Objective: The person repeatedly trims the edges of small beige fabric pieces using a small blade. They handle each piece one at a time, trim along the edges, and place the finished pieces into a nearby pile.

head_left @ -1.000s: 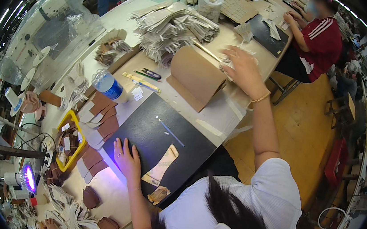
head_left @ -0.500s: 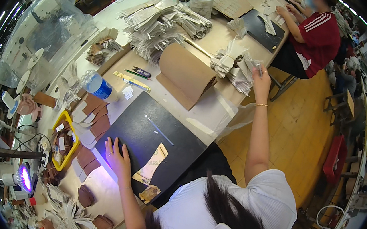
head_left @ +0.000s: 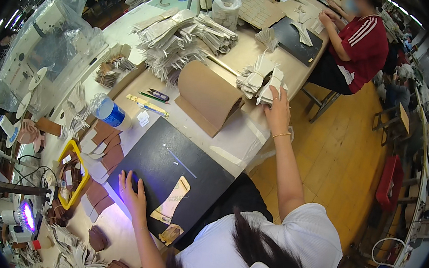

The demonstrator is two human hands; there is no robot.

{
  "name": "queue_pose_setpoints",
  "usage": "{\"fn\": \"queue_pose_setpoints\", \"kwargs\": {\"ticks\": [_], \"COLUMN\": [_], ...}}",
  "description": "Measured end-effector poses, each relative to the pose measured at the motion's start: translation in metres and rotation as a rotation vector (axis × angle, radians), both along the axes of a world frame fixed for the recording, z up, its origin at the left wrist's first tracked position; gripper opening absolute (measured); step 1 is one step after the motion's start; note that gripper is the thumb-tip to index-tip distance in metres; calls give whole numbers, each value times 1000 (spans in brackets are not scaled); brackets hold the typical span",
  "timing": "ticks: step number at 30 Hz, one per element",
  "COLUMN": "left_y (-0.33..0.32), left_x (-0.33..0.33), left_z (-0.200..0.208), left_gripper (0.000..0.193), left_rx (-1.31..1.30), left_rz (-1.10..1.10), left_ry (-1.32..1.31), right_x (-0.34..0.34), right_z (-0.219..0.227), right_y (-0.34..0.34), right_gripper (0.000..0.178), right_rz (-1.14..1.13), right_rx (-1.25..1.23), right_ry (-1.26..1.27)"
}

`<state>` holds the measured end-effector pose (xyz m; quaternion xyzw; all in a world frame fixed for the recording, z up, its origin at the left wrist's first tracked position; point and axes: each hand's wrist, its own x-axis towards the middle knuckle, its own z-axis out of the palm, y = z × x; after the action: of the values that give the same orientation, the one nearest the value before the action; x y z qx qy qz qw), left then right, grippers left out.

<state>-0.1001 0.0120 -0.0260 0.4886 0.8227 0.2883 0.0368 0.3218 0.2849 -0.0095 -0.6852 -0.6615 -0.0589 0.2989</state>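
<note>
My left hand point(head_left: 134, 194) lies on the left part of a black board point(head_left: 158, 146), fingers spread, holding nothing. Beside it on the board rest a pale, curved cut piece point(head_left: 172, 200), a small yellowish-brown scrap point(head_left: 170, 234) and a thin bluish strip point(head_left: 181, 162). My right hand point(head_left: 278, 114) reaches out to the far right, its fingers closed round the near end of a bundle of pale cut pieces point(head_left: 273, 85) at the table edge. Another tied pale bundle point(head_left: 254, 78) touches it on the left. The fingertips are partly hidden among the pieces.
A curled brown sheet point(head_left: 205, 94) stands between my hands' areas. Thread snips point(head_left: 158, 95), a yellow ruler point(head_left: 147, 105) and a blue-labelled tub point(head_left: 109, 112) lie farther left. A yellow basket point(head_left: 84, 178) and a lit purple lamp point(head_left: 28, 216) are leftmost. A co-worker in red point(head_left: 365, 48) sits at far right.
My right hand has shifted left and nearer along the pale bundle, which now looks more compact. My left hand stays on the board. The whole view has shifted slightly.
</note>
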Motion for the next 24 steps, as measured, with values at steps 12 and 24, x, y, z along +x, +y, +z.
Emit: {"fn": "queue_pose_setpoints", "kwargs": {"ticks": [12, 24], "left_y": [110, 275], "left_x": [163, 328], "left_z": [123, 55], "left_gripper": [53, 56], "left_rx": [341, -260], "left_rz": [-913, -1052], "left_ry": [79, 52], "right_x": [21, 57], "right_z": [2, -15], "right_y": [14, 26], "right_gripper": [51, 44], "right_rz": [-66, -134], "right_rx": [-17, 47], "right_ry": [385, 1210]}}
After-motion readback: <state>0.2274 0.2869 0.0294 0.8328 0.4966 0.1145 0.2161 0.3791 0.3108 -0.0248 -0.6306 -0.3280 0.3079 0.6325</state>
